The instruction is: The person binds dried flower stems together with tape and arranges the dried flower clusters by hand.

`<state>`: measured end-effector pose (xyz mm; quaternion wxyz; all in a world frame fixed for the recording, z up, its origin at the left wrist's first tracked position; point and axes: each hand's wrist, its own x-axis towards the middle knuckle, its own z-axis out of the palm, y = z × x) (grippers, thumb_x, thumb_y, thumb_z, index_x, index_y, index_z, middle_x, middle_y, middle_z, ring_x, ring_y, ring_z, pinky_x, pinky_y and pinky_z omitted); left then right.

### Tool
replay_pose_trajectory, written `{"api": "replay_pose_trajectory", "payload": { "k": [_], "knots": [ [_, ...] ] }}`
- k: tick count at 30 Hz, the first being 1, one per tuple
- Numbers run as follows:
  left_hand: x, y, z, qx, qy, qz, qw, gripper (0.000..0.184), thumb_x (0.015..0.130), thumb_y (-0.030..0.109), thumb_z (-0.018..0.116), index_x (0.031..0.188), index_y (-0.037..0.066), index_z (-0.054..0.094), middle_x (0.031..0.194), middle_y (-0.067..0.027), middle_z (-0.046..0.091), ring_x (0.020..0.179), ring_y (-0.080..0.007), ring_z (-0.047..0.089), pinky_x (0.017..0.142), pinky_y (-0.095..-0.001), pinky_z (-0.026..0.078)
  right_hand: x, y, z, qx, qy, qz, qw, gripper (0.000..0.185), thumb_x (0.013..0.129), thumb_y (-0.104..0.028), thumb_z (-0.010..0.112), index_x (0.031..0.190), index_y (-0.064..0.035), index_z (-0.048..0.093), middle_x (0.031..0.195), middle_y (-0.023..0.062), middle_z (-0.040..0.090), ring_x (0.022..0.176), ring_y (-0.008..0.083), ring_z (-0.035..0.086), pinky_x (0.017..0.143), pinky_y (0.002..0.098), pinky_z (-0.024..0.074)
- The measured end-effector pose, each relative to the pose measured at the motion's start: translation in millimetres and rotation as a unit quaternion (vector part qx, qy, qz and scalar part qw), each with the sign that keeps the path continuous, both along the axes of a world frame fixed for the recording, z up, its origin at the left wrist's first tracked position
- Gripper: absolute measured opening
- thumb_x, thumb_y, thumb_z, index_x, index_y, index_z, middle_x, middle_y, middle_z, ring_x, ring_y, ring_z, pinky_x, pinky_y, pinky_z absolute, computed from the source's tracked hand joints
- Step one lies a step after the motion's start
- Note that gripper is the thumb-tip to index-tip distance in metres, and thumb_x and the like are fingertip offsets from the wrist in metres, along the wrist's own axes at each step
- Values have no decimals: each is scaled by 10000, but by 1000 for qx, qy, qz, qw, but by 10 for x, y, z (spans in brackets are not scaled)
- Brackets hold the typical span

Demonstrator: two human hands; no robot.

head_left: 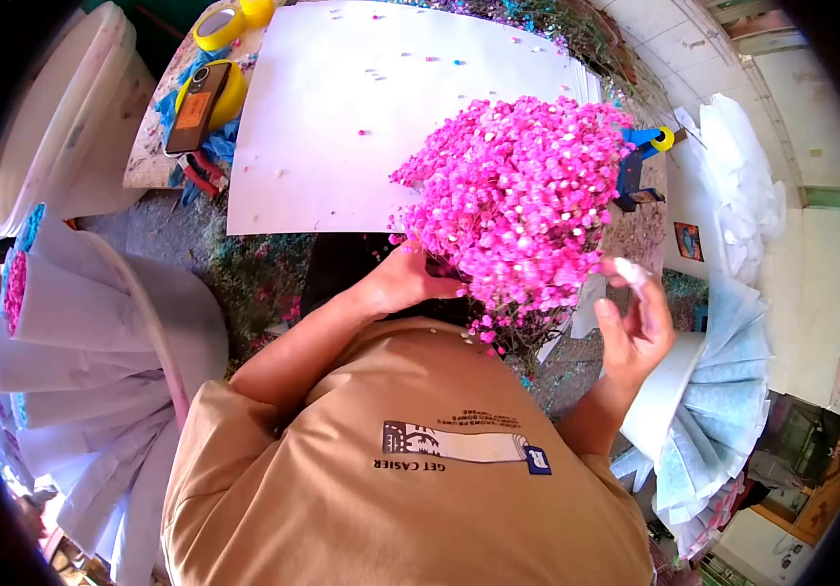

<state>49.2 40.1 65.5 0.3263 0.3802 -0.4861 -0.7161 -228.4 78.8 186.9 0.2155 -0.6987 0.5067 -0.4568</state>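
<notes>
Pink flowers, one full bunch, lie between the two hands, over the near right corner of the white sheet that covers the table. Their long axis runs outward from the shirt, blossoms toward the table's far edge, stems toward the body.

From the left: two white tubs stand beyond the table's left edge, the nearer one ringed with paper-wrapped flowers. At that left edge are three yellow rolls of tape, one phone resting against one of them, and one red-handled cutter. Small loose blossoms dot the sheet, too many to count surely.

One left hand, just off the sheet's near edge, is the nearer: it grips the bunch low on the left, fingertips behind the blossoms. One right hand is spread, palm toward the bunch; with the blur, I cannot tell whether a finger touches it. Past that, one blue tape dispenser sits by the table's right edge, and one white tub with wrapped bundles stands nearer the body.
</notes>
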Motion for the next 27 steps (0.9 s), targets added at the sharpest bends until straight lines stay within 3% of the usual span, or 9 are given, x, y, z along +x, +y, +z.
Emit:
{"api": "replay_pose_trajectory", "payload": {
  "k": [2,4,7,10,11,15,20,24,27],
  "knots": [
    [191,23,142,15,40,15,999,716,786,-1,795,1434,22,491,1365,-100,605,1250,-220,557,1043,-377,477,418,-52,116,-43,46,24,998,327,785,69,768,1104,26,713,1052,151,728,998,270,694,867,357,532],
    [349,96,199,-18,38,130,991,654,811,-13,735,1422,18,506,1350,-104,614,1228,-217,573,1005,-375,500,581,-136,12,-78,101,60,990,294,788,56,773,1076,18,724,1040,163,724,934,286,683,827,368,528],
    [684,-6,243,-197,-166,246,935,528,842,-51,546,1363,34,568,1244,-77,652,1056,-137,614,884,-281,484,686,-139,-71,-79,94,72,990,261,787,38,782,1043,18,730,1003,156,723,894,295,668,808,375,522],
    [805,51,676,-301,-162,247,907,261,882,-19,618,1127,33,690,1091,-65,679,991,-150,615,812,-284,466,755,-121,-121,-72,86,75,991,259,784,6,797,1036,17,736,992,148,719,892,297,661,799,373,517],
    [785,107,903,-293,-175,215,915,164,883,50,711,1046,28,709,1019,-100,666,969,-223,639,838,-340,506,776,-119,-102,-79,101,78,989,268,782,-10,806,1040,15,737,988,144,716,893,297,656,798,374,514],
    [635,192,947,-399,-239,167,869,251,777,65,815,1001,23,710,996,-128,619,948,-321,620,824,-391,515,782,-63,-46,-87,129,59,986,316,773,-70,836,1064,5,739,1009,137,698,922,301,634,811,382,505],
    [576,209,760,-367,-258,179,875,168,774,17,803,920,29,720,956,-106,606,875,-276,602,765,-382,499,816,54,14,-100,147,49,983,417,763,-142,860,1139,-24,725,1096,143,678,982,310,612,867,412,491],
    [634,240,593,-174,32,259,950,106,844,-56,757,893,18,699,910,8,571,806,-69,520,701,-241,422,905,51,-41,-62,171,38,983,506,730,-189,889,1179,-42,707,1169,120,646,1058,319,587,947,439,455],
    [754,208,604,-81,116,291,946,104,925,2,665,1027,23,675,946,9,618,797,-62,509,703,-237,426,933,32,-65,-59,179,37,981,521,720,-196,894,1181,-44,705,1170,116,636,1069,321,582,960,446,444]
  ]
}}
